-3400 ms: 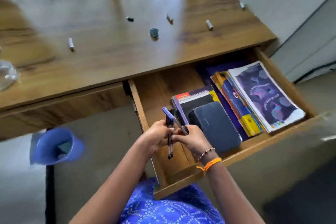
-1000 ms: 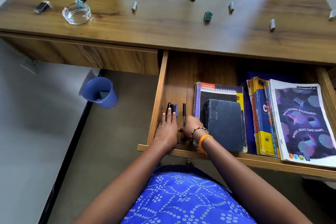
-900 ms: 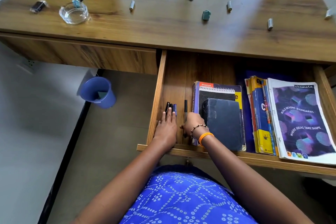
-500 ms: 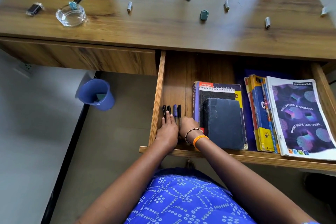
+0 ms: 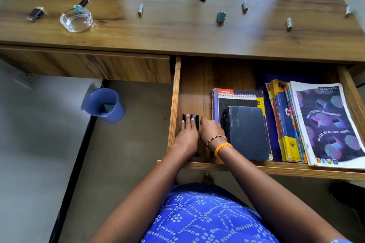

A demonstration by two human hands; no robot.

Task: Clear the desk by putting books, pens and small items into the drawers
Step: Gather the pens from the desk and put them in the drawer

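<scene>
The right-hand drawer (image 5: 174, 102) is pulled out. A few pens (image 5: 190, 117), black and blue, lie side by side in its left front corner. My left hand (image 5: 187, 134) lies flat on them with straight fingers. My right hand (image 5: 211, 130) sits just to their right with curled fingers at the rightmost pen, its back against a dark blue book (image 5: 246, 132). That book lies on a spiral notebook (image 5: 237, 96). Small items remain on the desk top: a teal piece (image 5: 221, 16) and several little cylinders (image 5: 140, 9).
A glass ashtray (image 5: 77, 19) and a dark capped item (image 5: 35, 14) stand at the desk's left. Yellow-blue books (image 5: 284, 120) and a purple Classmate notebook (image 5: 327, 122) fill the drawer's right. The left drawer front (image 5: 88, 65) is closed. A blue bucket (image 5: 103, 104) stands on the floor.
The pens went from my hands down into the drawer. My right hand has brought the separate pen left against the others, and both hands now sit close together over them.
</scene>
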